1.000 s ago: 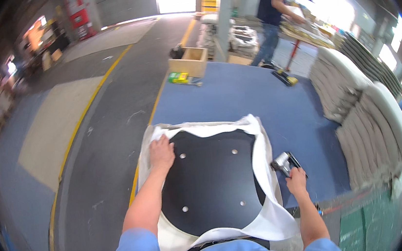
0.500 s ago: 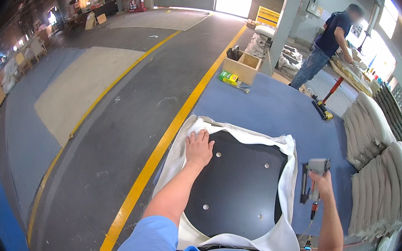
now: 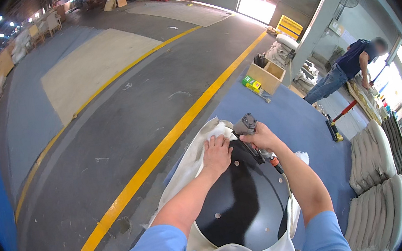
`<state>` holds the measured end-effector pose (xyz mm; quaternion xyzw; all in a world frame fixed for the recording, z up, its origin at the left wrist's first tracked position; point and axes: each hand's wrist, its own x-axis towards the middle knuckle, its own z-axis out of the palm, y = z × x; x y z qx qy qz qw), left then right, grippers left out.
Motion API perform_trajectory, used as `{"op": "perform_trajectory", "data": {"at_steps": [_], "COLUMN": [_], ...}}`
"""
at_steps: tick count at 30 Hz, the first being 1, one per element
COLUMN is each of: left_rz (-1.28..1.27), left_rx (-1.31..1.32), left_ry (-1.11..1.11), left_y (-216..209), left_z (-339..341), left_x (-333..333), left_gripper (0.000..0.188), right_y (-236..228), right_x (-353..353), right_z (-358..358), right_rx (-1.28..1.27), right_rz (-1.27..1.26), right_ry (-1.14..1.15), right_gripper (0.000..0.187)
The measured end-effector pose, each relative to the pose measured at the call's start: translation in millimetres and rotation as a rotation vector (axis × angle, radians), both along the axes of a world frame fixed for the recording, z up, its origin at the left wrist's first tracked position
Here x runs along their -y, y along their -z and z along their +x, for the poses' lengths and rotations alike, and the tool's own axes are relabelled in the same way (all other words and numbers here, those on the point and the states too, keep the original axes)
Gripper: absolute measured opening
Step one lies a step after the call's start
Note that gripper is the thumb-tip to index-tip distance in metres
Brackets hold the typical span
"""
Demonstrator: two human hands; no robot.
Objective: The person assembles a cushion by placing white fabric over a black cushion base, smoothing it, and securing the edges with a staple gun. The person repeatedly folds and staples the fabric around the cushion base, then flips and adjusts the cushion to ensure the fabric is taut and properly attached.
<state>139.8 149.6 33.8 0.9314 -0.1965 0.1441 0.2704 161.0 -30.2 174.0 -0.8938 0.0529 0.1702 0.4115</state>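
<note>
A black panel (image 3: 265,204) with several round holes lies in front of me, bordered by loose white fabric (image 3: 190,152) folded over its edges. My left hand (image 3: 218,155) lies flat with fingers stretched on the fabric at the far left edge of the panel. Wrapped round the handle of a grey pneumatic staple gun (image 3: 246,124) is my right hand (image 3: 262,137). The gun's nose is close to the fabric at the far edge, just right of my left hand; whether it touches cannot be seen. An orange hose fitting hangs below its handle.
The panel rests on a blue work table (image 3: 304,131). At its far end stand a wooden box (image 3: 267,77) and a green-yellow pack (image 3: 251,83). Stacked grey cushions (image 3: 371,156) line the right side. Beyond, a person (image 3: 352,68) leans over another bench.
My right hand has brought the staple gun from the right of the panel over to its far edge, beside my left hand. The left hand stays on the fabric, and the view has shifted.
</note>
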Motion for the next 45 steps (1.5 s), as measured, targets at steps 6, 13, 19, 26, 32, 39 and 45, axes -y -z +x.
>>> {"op": "perform_trajectory", "data": {"at_steps": [6, 13, 19, 26, 32, 39, 45], "left_rz": [-0.024, -0.024, 0.026, 0.021, 0.322, 0.508, 0.888], "left_rx": [0.001, -0.044, -0.051, 0.023, -0.061, 0.143, -0.116], "left_ry": [0.003, 0.003, -0.001, 0.025, -0.003, 0.199, 0.452], "left_y": [4, 6, 8, 4, -31, -64, -52], "left_z": [1, 3, 5, -6, 24, 95, 126], "left_x": [-3, -6, -10, 11, 24, 63, 103], "left_gripper": [0.036, 0.035, 0.039, 0.038, 0.027, 0.027, 0.029], "right_y": [29, 6, -13, 28, 100, 127, 99], "right_x": [-21, -30, 62, 210, 217, 211, 226], "right_z": [24, 0, -127, -349, -455, -467, -449], "right_rx": [-0.073, -0.081, 0.225, 0.219, 0.023, 0.072, 0.124], "right_rz": [0.035, -0.046, -0.115, -0.609, -0.662, -0.525, -0.476], "right_ry": [0.048, 0.091, 0.228, 0.753, 0.926, 0.823, 0.825], "right_gripper": [0.04, 0.044, 0.071, 0.081, 0.09, 0.089, 0.071]}}
